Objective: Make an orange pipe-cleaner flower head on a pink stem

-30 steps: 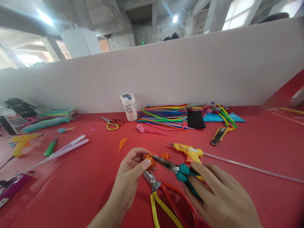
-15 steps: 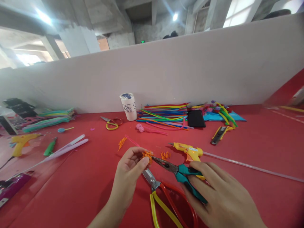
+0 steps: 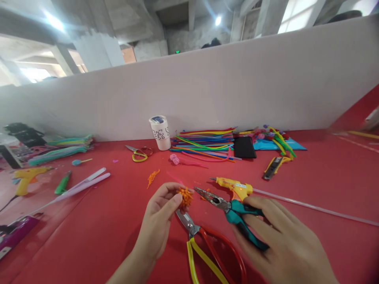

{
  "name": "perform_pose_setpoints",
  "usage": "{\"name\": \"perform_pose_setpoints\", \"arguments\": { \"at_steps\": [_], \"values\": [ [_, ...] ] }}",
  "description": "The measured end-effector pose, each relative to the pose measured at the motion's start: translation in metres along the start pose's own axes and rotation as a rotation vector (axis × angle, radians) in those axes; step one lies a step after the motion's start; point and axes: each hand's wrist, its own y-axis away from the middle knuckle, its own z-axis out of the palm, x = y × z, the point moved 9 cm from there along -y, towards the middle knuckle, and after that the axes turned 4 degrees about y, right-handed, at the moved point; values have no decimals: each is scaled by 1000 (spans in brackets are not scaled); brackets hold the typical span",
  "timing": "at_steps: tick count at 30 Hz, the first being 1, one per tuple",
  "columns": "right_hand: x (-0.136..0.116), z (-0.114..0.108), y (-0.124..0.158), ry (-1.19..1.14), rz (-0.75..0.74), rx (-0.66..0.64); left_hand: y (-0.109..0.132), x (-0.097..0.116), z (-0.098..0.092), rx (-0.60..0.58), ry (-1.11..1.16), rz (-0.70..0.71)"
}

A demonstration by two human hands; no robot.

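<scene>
Between the thumb and fingers of my left hand [image 3: 161, 215] is a small orange spiky cluster [image 3: 185, 197], like a fuzzy flower head. My right hand [image 3: 281, 240] grips the teal-and-black handles of needle-nose pliers [image 3: 220, 202]. The pliers' tips lie just right of the cluster, apart from it and slightly parted. Partly hidden behind the pliers' jaws are loose orange bits [image 3: 207, 193] on the table. Large scissors [image 3: 192, 228] with one red and one yellow handle lie beneath my hands. Farther off rests another orange piece [image 3: 152, 178].
A yellow glue gun [image 3: 235, 188] with a long clear stick lies beyond the pliers. Behind stand a white tumbler [image 3: 160, 133] and a pile of coloured pipe cleaners [image 3: 204, 140]. A black phone-like slab [image 3: 244, 147], a utility knife [image 3: 274, 167] and small scissors [image 3: 138, 153] lie around.
The pliers have drawn back to the right from the orange cluster, and their jaws have parted a little. More of the cluster now shows in my left hand.
</scene>
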Motion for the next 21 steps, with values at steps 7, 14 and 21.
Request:
{"name": "perform_pose_setpoints", "arguments": {
  "at_steps": [7,14,21],
  "values": [
    [7,8,0,-149,32,-129,2,3,8,-80,-32,-8],
    [8,9,-1,-167,20,-157,3,4,4,-101,-83,18],
    [6,10,-2,-172,9,-169,2,5,2,-105,-134,46]
  ]
}}
